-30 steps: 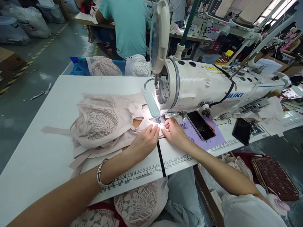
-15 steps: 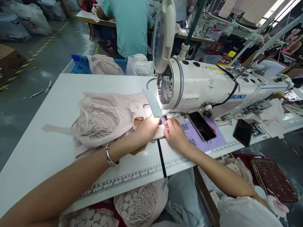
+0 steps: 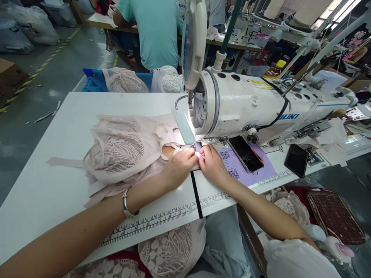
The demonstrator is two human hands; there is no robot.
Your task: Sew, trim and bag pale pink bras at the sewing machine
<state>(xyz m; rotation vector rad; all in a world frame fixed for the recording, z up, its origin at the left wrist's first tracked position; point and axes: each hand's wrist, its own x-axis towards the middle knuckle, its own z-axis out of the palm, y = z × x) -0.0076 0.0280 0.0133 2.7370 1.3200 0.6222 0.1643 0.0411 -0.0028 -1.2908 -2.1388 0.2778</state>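
Observation:
A pale pink bra [image 3: 121, 148] with lace-patterned cups lies spread on the white sewing table, left of the needle area. My left hand [image 3: 183, 164] is closed in a pinch on a narrow pink strap of it. Opposite, my right hand [image 3: 211, 164] pinches the same light strip, the fingertips of both hands almost meeting. They are just in front of the sewing machine [image 3: 237, 102], beneath its small lit lamp [image 3: 184, 127]. The presser foot is mostly hidden behind the lamp and fingers.
A phone [image 3: 246, 154] lies on a purple printed sheet [image 3: 268, 173], and a second dark device [image 3: 296, 160] is farther right. A ruler tape [image 3: 162, 212] runs along the table's front edge. Lace pieces [image 3: 168, 247] rest on the lap. Beyond the table sits a person in a teal shirt [image 3: 158, 34].
Both hands have drawn slightly toward me, away from the needle area, with the pink strap between them. My left hand has turned, and the bra's strap now shows above it.

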